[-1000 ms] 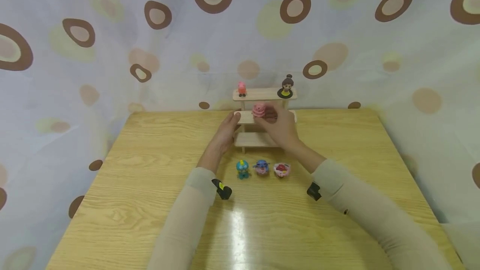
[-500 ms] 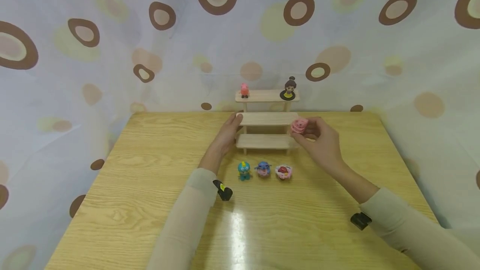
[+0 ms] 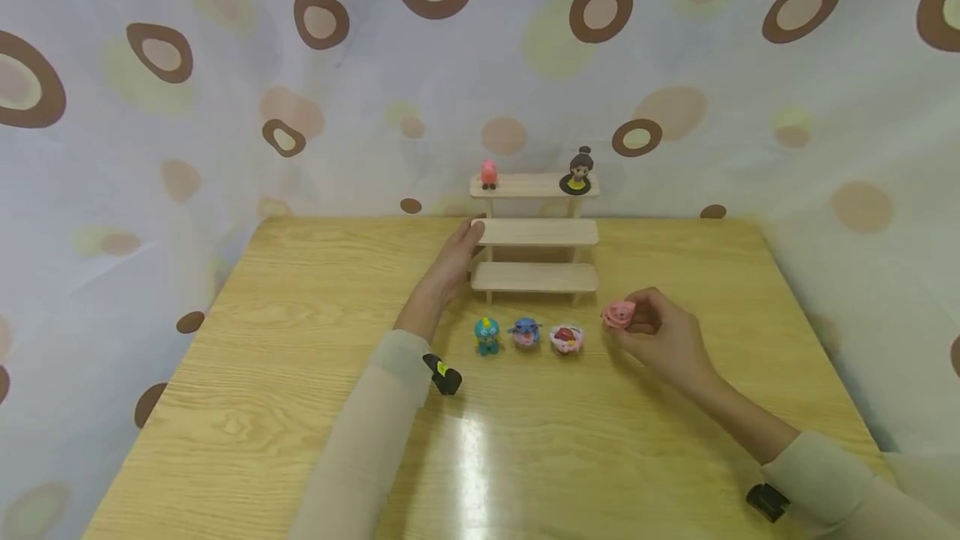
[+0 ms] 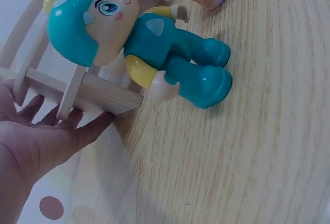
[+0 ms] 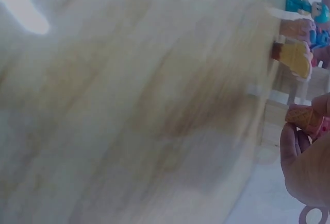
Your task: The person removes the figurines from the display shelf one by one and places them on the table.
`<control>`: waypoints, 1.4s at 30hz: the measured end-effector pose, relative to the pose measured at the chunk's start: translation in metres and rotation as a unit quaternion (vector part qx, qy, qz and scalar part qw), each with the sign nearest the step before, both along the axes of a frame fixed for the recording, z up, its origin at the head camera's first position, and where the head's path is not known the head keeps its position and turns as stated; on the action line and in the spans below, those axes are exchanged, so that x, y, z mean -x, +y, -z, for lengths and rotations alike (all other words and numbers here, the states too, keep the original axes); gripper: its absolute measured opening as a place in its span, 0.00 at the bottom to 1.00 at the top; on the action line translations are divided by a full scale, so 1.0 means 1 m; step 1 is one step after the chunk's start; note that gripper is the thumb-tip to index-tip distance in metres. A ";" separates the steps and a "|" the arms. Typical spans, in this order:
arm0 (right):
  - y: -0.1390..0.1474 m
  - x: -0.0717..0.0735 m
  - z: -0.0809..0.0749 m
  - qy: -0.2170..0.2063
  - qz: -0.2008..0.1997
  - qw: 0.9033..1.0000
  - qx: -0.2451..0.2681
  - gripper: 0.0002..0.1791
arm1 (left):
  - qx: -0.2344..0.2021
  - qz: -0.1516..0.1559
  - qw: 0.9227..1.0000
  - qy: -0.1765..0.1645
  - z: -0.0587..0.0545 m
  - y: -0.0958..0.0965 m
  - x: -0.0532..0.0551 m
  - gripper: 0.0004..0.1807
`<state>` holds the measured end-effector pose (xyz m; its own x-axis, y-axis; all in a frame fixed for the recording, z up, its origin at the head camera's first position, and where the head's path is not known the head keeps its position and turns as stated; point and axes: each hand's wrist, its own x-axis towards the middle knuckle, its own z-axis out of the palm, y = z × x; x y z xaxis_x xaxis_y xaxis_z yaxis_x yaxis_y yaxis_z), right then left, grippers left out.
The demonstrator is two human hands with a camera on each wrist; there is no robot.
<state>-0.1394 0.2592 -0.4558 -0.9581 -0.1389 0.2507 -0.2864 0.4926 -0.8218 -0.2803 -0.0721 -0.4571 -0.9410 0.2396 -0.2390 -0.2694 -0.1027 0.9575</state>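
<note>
My left hand grips the left side of a small three-tier wooden display shelf, thumb at the middle tier; in the left wrist view its fingers reach along the side frame. My right hand pinches a pink ice-cream-cone toy between thumb and fingers, right of the shelf. Its waffle cone shows in the right wrist view. In front of the shelf stand a teal-suited doll figure, a blue-topped ice-cream-cone toy and a white-and-pink ice-cream-cone toy.
On the top tier stand a pink pig figure at left and a dark-haired doll on a black base at right. The wooden table meets a dotted curtain behind the shelf.
My right hand has carried the pink cone toy from the middle tier rightward and down toward the table, beside the row of toys. My left hand stays on the shelf.
</note>
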 end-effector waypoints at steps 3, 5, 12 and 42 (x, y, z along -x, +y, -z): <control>0.001 -0.002 0.008 -0.018 -0.010 1.000 -0.014 0.20 | 0.009 -0.002 1.000 0.001 0.000 -0.001 0.001 0.36; 0.002 -0.003 0.012 -0.032 -0.014 0.999 -0.028 0.20 | 0.014 0.000 1.000 0.000 0.001 -0.001 0.001 0.35; 0.005 -0.004 0.022 -0.067 -0.034 0.995 -0.063 0.20 | 0.014 0.002 1.000 0.002 0.000 -0.001 0.002 0.35; -0.013 0.116 -0.099 0.006 -0.008 1.000 0.019 0.46 | 0.011 0.003 1.000 0.003 0.000 -0.003 0.004 0.35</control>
